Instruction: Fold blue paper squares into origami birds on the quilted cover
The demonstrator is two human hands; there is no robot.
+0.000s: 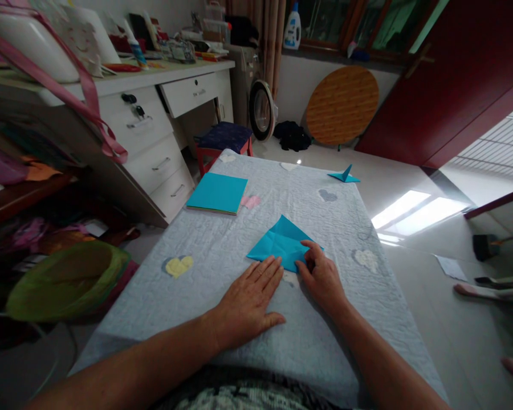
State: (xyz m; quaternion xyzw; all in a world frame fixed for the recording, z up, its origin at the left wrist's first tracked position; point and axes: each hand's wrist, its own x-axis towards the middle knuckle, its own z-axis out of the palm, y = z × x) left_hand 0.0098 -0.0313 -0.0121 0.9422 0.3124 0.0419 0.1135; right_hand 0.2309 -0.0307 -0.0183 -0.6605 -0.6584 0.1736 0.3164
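Observation:
A folded sheet of blue paper (280, 240) lies on the grey quilted table cover (205, 250), shaped like a triangle pointing away from me. My left hand (250, 299) rests flat on the cover with fingers stretched out, the fingertips touching the paper's near edge. My right hand (320, 273) has its fingers curled and pinches the paper's near right corner. A stack of blue square sheets (217, 193) sits further back on the left. A small folded blue paper figure (344, 176) stands at the far right corner of the table.
White desk with drawers (154, 131) stands to the left, cluttered on top. A red stool (222, 142) is behind the table. A green bag (64, 279) lies at the left. A round wooden board (342, 105) leans on the far wall. Glossy floor lies to the right.

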